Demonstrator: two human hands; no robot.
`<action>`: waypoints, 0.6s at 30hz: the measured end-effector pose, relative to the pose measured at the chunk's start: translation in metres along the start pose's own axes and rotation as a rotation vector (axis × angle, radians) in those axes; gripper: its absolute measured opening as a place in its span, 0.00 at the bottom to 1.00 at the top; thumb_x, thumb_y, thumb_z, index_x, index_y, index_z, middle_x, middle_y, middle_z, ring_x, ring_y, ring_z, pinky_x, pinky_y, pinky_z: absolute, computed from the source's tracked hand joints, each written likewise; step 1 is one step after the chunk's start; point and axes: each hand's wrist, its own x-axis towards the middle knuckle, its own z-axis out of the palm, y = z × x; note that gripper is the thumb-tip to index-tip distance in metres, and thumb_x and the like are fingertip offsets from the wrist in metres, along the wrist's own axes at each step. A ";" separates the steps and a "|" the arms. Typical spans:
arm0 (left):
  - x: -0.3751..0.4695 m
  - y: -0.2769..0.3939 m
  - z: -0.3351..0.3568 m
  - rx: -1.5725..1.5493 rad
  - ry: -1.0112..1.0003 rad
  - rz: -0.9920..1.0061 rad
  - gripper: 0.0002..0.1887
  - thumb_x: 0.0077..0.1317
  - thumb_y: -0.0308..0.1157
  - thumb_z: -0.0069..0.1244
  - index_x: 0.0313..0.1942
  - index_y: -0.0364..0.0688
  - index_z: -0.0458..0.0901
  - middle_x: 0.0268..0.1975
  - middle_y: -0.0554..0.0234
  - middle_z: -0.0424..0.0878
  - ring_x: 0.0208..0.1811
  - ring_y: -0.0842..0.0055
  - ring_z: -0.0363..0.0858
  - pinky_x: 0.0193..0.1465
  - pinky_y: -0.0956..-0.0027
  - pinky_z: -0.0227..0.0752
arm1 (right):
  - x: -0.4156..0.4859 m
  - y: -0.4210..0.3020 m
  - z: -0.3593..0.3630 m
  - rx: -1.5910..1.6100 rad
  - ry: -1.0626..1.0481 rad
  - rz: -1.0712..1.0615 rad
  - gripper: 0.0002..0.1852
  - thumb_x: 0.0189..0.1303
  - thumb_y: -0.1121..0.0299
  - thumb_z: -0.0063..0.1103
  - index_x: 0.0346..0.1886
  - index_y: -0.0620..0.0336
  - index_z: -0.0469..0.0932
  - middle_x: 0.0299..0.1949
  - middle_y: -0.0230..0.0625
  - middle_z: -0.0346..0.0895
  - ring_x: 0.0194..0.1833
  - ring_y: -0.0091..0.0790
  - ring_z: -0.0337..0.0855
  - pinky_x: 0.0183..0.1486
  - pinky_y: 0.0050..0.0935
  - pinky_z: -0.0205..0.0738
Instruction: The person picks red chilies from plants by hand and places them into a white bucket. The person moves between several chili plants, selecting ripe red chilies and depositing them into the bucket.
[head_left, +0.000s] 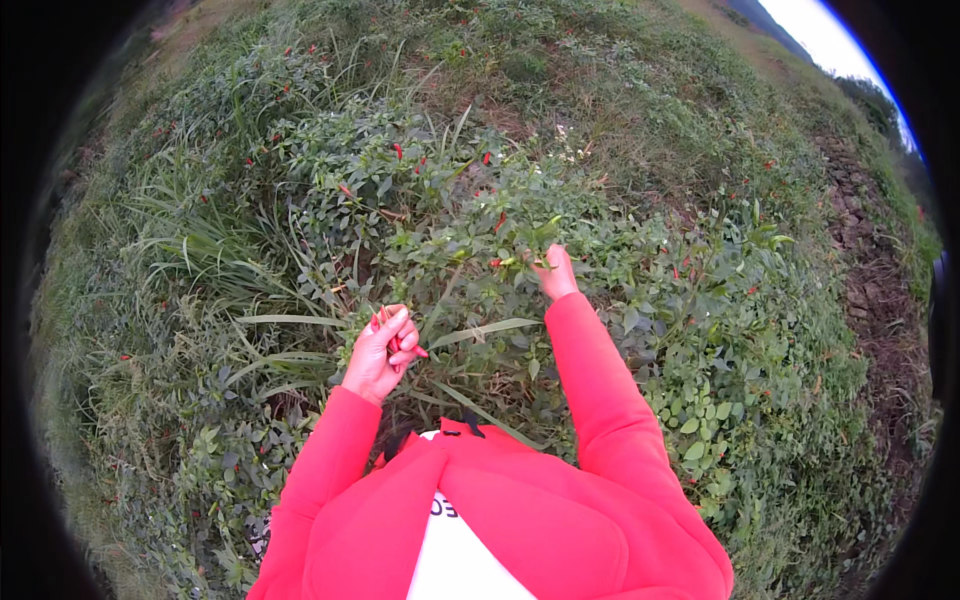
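My left hand (384, 352) is closed around several red chili peppers (421, 352), whose ends stick out between the fingers. It is in front of my body, over grass and leaves. Farther forward and to the right, my right hand (559, 276) reaches into a leafy chili plant (480, 240). Its fingertips are blurred and partly lost among the leaves, so I cannot make out whether they grip anything. Close by the right hand are a red chili (500, 221), a yellowish-green chili (508, 262) and a pale green one (555, 220).
Long grass blades (487, 330) cross between my arms. A thick grass clump (217, 259) grows at left. More red chilies (397, 151) dot the plants ahead, near small white flowers (562, 133). A bare earth strip (855, 225) runs along the right side.
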 end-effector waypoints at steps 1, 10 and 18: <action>0.013 -0.006 0.013 0.039 -0.021 -0.010 0.04 0.74 0.29 0.51 0.44 0.41 0.74 0.28 0.70 0.69 0.27 0.83 0.69 0.17 0.83 0.56 | -0.008 0.026 0.004 0.162 0.000 -0.010 0.14 0.65 0.77 0.56 0.52 0.61 0.81 0.44 0.35 0.84 0.45 0.32 0.84 0.48 0.33 0.77; 0.042 -0.059 0.039 0.630 0.036 -0.027 0.12 0.69 0.33 0.58 0.49 0.40 0.79 0.28 0.71 0.79 0.22 0.90 0.71 0.20 0.84 0.56 | -0.081 -0.044 -0.010 -0.093 -0.294 -0.071 0.11 0.60 0.67 0.60 0.35 0.68 0.80 0.38 0.53 0.80 0.41 0.57 0.80 0.44 0.42 0.75; 0.039 -0.082 0.040 0.752 0.008 -0.067 0.09 0.69 0.34 0.57 0.42 0.41 0.77 0.26 0.72 0.78 0.22 0.89 0.70 0.23 0.81 0.58 | -0.094 -0.035 -0.005 0.103 -0.194 -0.169 0.12 0.57 0.72 0.60 0.44 0.63 0.83 0.39 0.49 0.82 0.42 0.53 0.82 0.46 0.41 0.75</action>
